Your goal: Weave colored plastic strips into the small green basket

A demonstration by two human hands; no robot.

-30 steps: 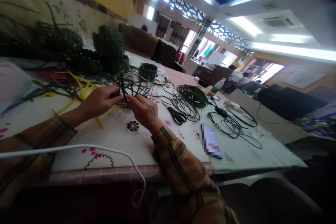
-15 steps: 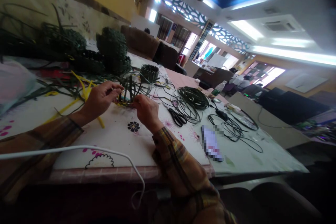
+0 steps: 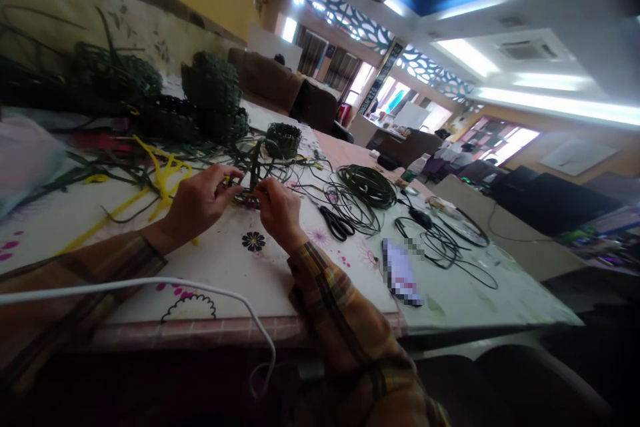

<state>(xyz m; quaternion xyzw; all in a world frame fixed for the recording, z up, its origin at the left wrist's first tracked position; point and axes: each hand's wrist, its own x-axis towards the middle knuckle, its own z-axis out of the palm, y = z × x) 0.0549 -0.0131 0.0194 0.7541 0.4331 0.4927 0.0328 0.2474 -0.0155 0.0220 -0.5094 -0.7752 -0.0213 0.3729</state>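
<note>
Dark green strips (image 3: 253, 170) are what I have between both hands, a small woven start (image 3: 249, 197) held just above the flowered tablecloth (image 3: 235, 267) near the table's middle. My left hand (image 3: 197, 203) is closed narrow, thumb and fingers pinched on the piece's near-left edge; my right hand (image 3: 277, 210) is curled shut on its right side, though I cannot tell exactly which strip each finger grips. To weave well here I judge I should keep the left pinch firm so the crossing stays flat, and feed one upright strip at a time with the right, pulling snug without kinking it. Loose yellow strips (image 3: 165, 177) lie just beside my left wrist and could tangle with the green ends. Finished dark baskets (image 3: 213, 97) stand well back, a smaller one (image 3: 283, 139) nearer. To the right lie scissors (image 3: 336, 223), a coil of green cord (image 3: 369, 185), black cables (image 3: 440, 240) and a phone (image 3: 400, 273). A white cable (image 3: 150, 282) crosses the near table edge.
</note>
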